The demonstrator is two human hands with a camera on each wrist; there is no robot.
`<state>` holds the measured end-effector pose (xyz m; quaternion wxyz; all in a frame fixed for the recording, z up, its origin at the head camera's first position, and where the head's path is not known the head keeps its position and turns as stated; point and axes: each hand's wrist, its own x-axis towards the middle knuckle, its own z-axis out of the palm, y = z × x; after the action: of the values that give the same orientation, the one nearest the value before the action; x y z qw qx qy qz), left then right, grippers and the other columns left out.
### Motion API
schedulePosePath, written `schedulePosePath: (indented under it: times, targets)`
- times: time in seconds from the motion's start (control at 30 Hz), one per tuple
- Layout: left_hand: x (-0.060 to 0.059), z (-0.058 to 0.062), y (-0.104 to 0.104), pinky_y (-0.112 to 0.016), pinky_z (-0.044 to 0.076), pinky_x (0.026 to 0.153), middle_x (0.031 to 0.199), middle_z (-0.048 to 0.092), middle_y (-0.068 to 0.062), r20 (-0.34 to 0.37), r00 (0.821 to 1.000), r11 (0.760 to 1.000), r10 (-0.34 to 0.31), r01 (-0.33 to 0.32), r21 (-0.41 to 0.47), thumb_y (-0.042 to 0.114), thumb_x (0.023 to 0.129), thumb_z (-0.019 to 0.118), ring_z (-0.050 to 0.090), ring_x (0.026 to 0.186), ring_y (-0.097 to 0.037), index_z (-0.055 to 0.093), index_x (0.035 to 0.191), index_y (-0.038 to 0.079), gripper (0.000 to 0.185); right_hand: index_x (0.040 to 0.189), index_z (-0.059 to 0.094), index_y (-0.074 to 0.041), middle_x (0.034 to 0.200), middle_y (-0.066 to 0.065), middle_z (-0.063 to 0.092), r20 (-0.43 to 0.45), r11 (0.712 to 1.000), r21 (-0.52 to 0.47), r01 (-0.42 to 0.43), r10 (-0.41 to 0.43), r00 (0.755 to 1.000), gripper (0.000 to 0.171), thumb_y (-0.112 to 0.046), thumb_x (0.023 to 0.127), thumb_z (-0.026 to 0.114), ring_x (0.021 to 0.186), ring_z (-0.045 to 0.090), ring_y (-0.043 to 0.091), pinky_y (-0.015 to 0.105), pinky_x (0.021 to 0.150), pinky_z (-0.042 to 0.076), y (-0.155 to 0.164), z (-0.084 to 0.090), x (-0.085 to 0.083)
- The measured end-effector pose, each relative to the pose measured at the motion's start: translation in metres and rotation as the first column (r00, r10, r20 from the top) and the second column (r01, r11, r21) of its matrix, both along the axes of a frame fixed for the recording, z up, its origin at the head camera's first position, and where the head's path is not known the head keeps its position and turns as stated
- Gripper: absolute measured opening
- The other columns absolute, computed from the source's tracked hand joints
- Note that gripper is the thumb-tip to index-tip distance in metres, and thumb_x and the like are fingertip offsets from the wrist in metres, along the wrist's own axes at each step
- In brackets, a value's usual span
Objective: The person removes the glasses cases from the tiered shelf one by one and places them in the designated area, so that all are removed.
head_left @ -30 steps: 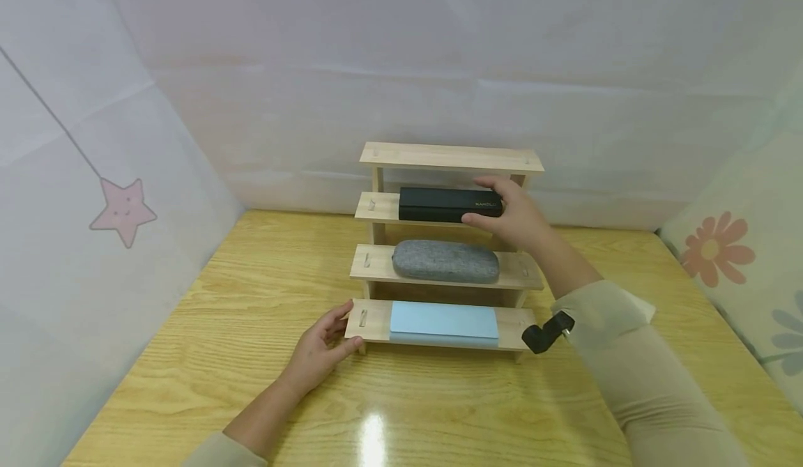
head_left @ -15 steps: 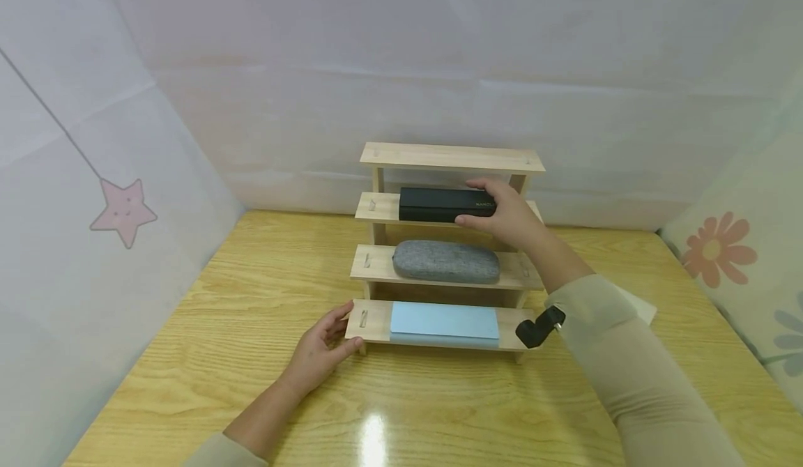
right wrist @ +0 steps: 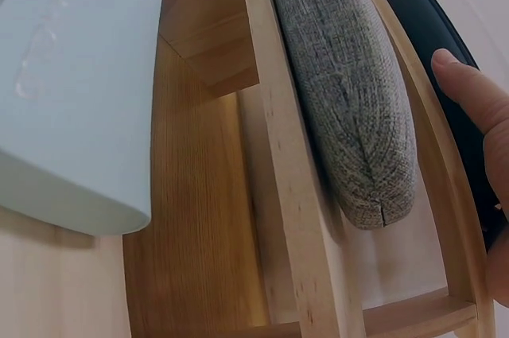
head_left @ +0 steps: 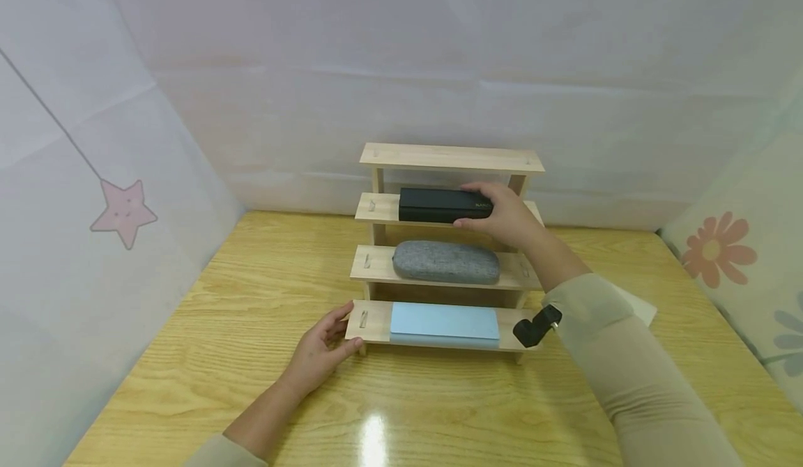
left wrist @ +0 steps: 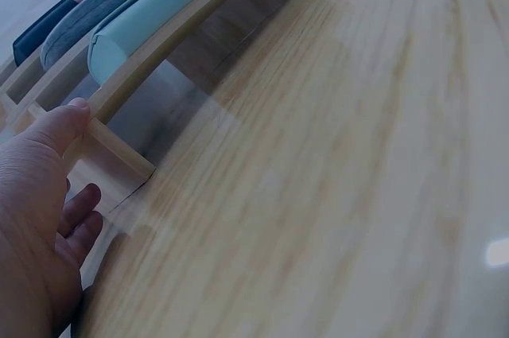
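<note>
A small stepped wooden rack point(head_left: 452, 157) stands on the table. On its second tier from the top lies a black glasses case point(head_left: 429, 205), whose right part my right hand point(head_left: 505, 216) grips, thumb in front and fingers over the top and back. One tier lower sits a grey fabric glasses case point(head_left: 445, 261), also near the right wrist camera. The lowest tier carries a light blue glasses case point(head_left: 444, 320). With thumb at the front corner and fingers at the side, my left hand point(head_left: 320, 348) grips the rack's bottom-left end; its lower fingers point(left wrist: 83, 207) curl loosely.
The yellowish wood-grain table point(head_left: 263, 272) spreads around the rack. A white flat item point(head_left: 640, 307) lies partly behind the right sleeve. White cloth point(head_left: 439, 70) hangs behind, and a black camera mount point(head_left: 536, 326) sits at the right wrist.
My right hand has slid a little to the left along the black glasses case, covering more of its lettering. The cases, rack and left hand stay where they were.
</note>
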<state>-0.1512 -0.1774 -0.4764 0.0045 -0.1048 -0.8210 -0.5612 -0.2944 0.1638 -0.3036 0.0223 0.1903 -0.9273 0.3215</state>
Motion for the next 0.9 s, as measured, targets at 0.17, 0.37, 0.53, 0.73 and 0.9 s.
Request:
schedulePosePath:
  times: [0.17, 0.37, 0.53, 0.73, 0.9]
  targets:
    - [0.0003, -0.0007, 0.0001, -0.043, 0.048, 0.103, 0.138, 0.057, -0.014, 0.009, 1.000, 1.000, 0.000, 0.000, 0.003, 0.025, 0.088, 0.074, 0.059, 0.123, -0.032, 0.043, 0.148, 0.015, 0.068, 0.144, 0.048, -0.019, 0.152, 0.010, 0.041, -0.004, 1.000, 0.008, 0.011, -0.011, 1.000, 0.078, -0.045, 0.079, 0.081, 0.139, 0.038, 0.033, 0.054, 0.113, 0.034, 0.0003, -0.0016, -0.0003]
    - [0.0005, -0.0006, 0.0003, -0.042, 0.049, 0.102, 0.137, 0.058, -0.014, 0.009, 1.000, 1.000, 0.001, -0.001, -0.001, 0.024, 0.088, 0.074, 0.059, 0.122, -0.031, 0.043, 0.148, 0.015, 0.068, 0.143, 0.050, -0.020, 0.151, 0.009, 0.043, -0.004, 1.000, -0.002, 0.026, -0.026, 1.000, 0.077, -0.047, 0.078, 0.081, 0.138, 0.039, 0.032, 0.054, 0.112, 0.035, -0.0001, -0.0024, 0.0008]
    - [0.0010, 0.0012, 0.0009, -0.043, 0.049, 0.101, 0.137, 0.059, -0.015, 0.007, 1.000, 1.000, 0.001, -0.001, -0.003, 0.024, 0.088, 0.074, 0.059, 0.122, -0.032, 0.043, 0.148, 0.014, 0.068, 0.142, 0.051, -0.021, 0.151, 0.009, 0.044, -0.005, 0.999, -0.003, 0.045, -0.045, 0.999, 0.076, -0.049, 0.077, 0.080, 0.138, 0.039, 0.032, 0.055, 0.111, 0.036, 0.0005, -0.0032, 0.0011]
    - [0.0017, 0.0018, 0.0010, -0.046, 0.048, 0.103, 0.139, 0.057, -0.014, 0.018, 1.000, 1.000, 0.000, 0.001, -0.006, 0.025, 0.089, 0.074, 0.058, 0.124, -0.032, 0.042, 0.148, 0.015, 0.068, 0.142, 0.052, -0.022, 0.150, 0.009, 0.044, -0.004, 0.998, -0.018, 0.054, -0.054, 0.999, 0.076, -0.051, 0.077, 0.080, 0.136, 0.041, 0.033, 0.055, 0.110, 0.037, 0.0028, -0.0020, 0.0046]
    - [0.0015, 0.0013, 0.0011, -0.049, 0.047, 0.104, 0.140, 0.056, -0.014, 0.019, 1.000, 1.000, -0.004, 0.004, -0.012, 0.026, 0.089, 0.073, 0.058, 0.124, -0.032, 0.042, 0.149, 0.016, 0.068, 0.141, 0.052, -0.023, 0.150, 0.007, 0.044, 0.002, 0.997, -0.040, 0.071, -0.070, 0.998, 0.074, -0.049, 0.078, 0.080, 0.136, 0.041, 0.031, 0.055, 0.110, 0.037, 0.0059, 0.0000, 0.0070]
